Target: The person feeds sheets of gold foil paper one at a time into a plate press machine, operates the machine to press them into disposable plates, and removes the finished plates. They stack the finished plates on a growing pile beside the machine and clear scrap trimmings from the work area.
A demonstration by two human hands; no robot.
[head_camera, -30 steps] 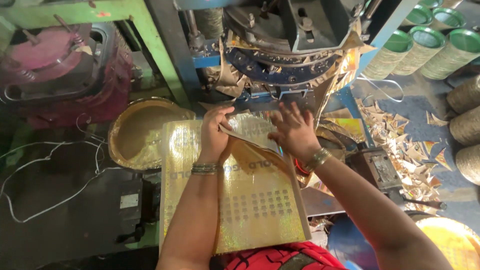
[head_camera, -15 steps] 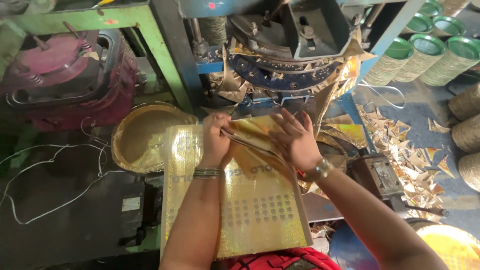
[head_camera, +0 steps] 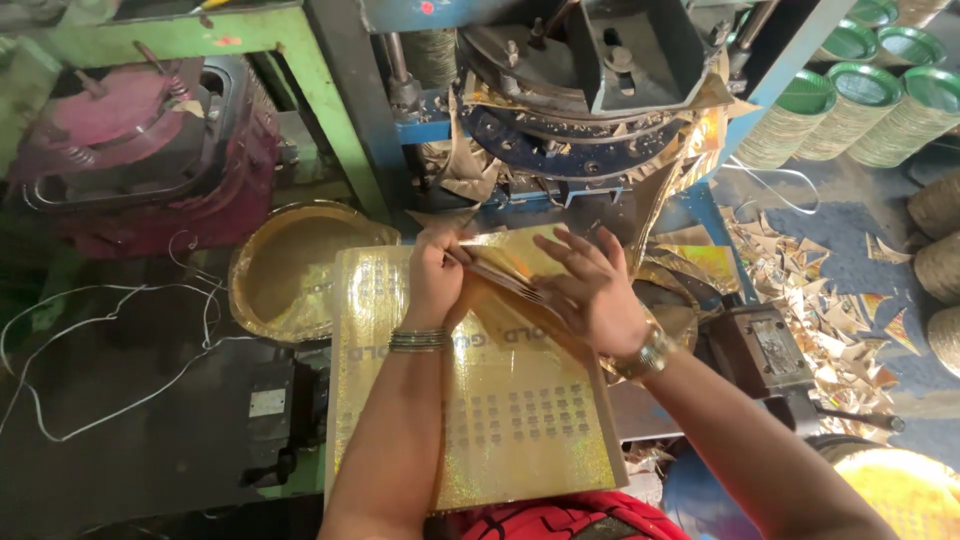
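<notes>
Our left hand (head_camera: 437, 282) pinches the upturned far edge of the stack of shiny gold foil-paper sheets (head_camera: 480, 400), while our right hand (head_camera: 592, 290), fingers spread, lies flat on the lifted leaves without closing on them. The stack rests in front of us, its underside and support hidden; the near edge is covered by red cloth (head_camera: 550, 520). Left of it lies a round gold pressed plate (head_camera: 290, 268). Beyond stands the blue press machine (head_camera: 590, 90), its top cut off. Triangular gold offcuts (head_camera: 820, 300) litter the floor by stacked green-rimmed plates (head_camera: 860, 110).
</notes>
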